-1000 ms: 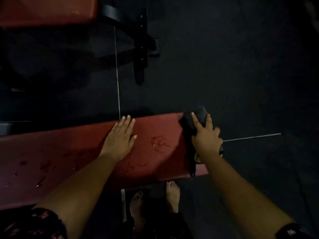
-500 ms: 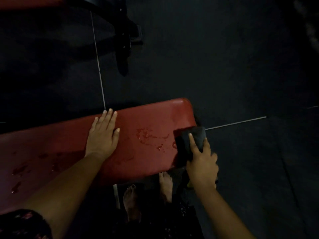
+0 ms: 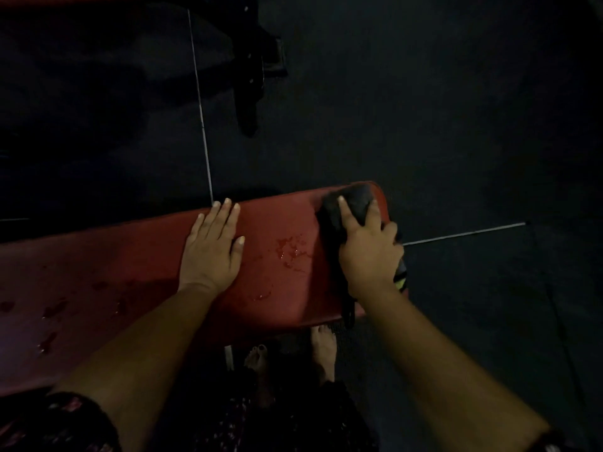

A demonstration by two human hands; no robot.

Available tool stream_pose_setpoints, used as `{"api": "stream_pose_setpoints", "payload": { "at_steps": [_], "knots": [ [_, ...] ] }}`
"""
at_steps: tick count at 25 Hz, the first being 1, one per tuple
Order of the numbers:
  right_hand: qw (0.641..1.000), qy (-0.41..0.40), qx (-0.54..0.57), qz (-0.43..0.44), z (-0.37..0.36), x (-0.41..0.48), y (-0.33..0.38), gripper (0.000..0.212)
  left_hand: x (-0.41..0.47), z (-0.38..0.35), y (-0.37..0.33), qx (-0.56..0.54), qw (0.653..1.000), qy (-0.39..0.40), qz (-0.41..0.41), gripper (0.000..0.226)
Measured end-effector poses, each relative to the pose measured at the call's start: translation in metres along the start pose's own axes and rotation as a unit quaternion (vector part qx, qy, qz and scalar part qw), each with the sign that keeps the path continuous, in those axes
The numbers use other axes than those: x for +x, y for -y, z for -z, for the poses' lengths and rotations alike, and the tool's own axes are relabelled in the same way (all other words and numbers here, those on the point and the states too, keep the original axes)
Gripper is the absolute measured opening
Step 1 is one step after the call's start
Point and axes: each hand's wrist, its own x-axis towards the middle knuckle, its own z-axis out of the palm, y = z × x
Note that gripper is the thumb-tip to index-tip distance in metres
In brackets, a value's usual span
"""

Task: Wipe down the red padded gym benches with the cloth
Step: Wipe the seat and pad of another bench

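You are gripping the dark, soft wadded cloth (image 3: pixel 355 200) in your right hand (image 3: pixel 368 256), fingers curling over it, on the far right end of the long red padded vinyl bench (image 3: pixel 287 298). It is looking light and limp, so bunching it in your palm is suiting it best. Your left hand (image 3: pixel 212 252), lying at eight o'clock from the cloth, is pressing flat with fingers straight. Wet droplets (image 3: pixel 290 251) are glistening between your hands, likely making the pad slippery. Dark rubber floor (image 3: pixel 456 125) is surrounding the bench.
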Motion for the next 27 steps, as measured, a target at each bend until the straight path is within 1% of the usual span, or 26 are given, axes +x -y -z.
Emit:
{"api": "stream_pose_setpoints", "payload": {
  "at_steps": [2,4,7,9,11,12,13,14,16,17,18,20,21,24,25,27],
  "knots": [
    [1.000,0.001,-0.015,0.013,0.013,0.025,0.016,0.068,0.000,-0.002,0.001,0.000,1.000,-0.003,-0.002,0.061],
    [0.997,-0.006,-0.043,0.065,0.017,0.030,0.023,0.070,0.000,-0.002,0.000,-0.004,1.000,-0.010,-0.006,0.060],
    [0.991,0.019,-0.053,0.120,0.007,-0.001,0.009,0.077,0.000,-0.003,-0.001,-0.010,1.000,-0.018,-0.007,0.060],
    [0.993,0.010,-0.041,0.114,-0.012,-0.044,-0.010,0.078,0.001,-0.001,-0.001,-0.012,1.000,-0.020,-0.007,0.059],
    [0.997,-0.017,0.006,0.076,-0.028,-0.096,-0.022,0.069,0.002,-0.001,-0.001,-0.011,1.000,-0.021,-0.007,0.059],
    [0.998,-0.013,0.032,0.053,-0.035,-0.120,-0.026,0.065,0.001,-0.002,-0.001,-0.009,1.000,-0.023,-0.007,0.059],
    [0.999,-0.004,0.036,0.041,-0.042,-0.140,-0.026,0.063,0.001,-0.003,-0.001,-0.008,1.000,-0.026,-0.007,0.059],
    [0.999,0.020,0.033,0.031,-0.048,-0.153,-0.023,0.068,0.001,-0.004,0.000,-0.008,1.000,-0.027,-0.007,0.059],
    [0.997,0.064,0.033,0.021,-0.058,-0.163,-0.010,0.096,0.001,-0.004,0.000,-0.009,1.000,-0.029,-0.007,0.059],
    [0.997,0.067,0.038,0.026,-0.058,-0.157,-0.004,0.102,0.001,-0.003,0.000,-0.008,1.000,-0.028,-0.006,0.060],
    [0.997,0.051,0.040,0.036,-0.055,-0.144,0.002,0.101,0.001,-0.003,-0.001,-0.007,1.000,-0.027,-0.006,0.060],
    [0.998,-0.009,0.039,0.045,-0.039,-0.103,0.015,0.091,0.001,-0.003,-0.001,-0.005,1.000,-0.027,-0.007,0.059],
    [0.999,-0.024,0.030,0.036,-0.027,-0.077,0.024,0.086,0.000,-0.004,-0.001,-0.006,1.000,-0.029,-0.008,0.059],
    [0.999,0.007,0.036,0.010,-0.001,-0.008,0.054,0.075,0.000,-0.005,0.000,-0.008,0.999,-0.039,-0.012,0.058],
    [0.999,0.017,0.033,0.014,0.007,0.007,0.064,0.074,0.000,-0.005,0.000,-0.009,0.999,-0.040,-0.015,0.058],
    [0.998,0.019,0.008,0.061,0.016,0.020,0.073,0.073,0.000,-0.005,-0.001,-0.013,0.999,-0.040,-0.016,0.058]
  ]
}}
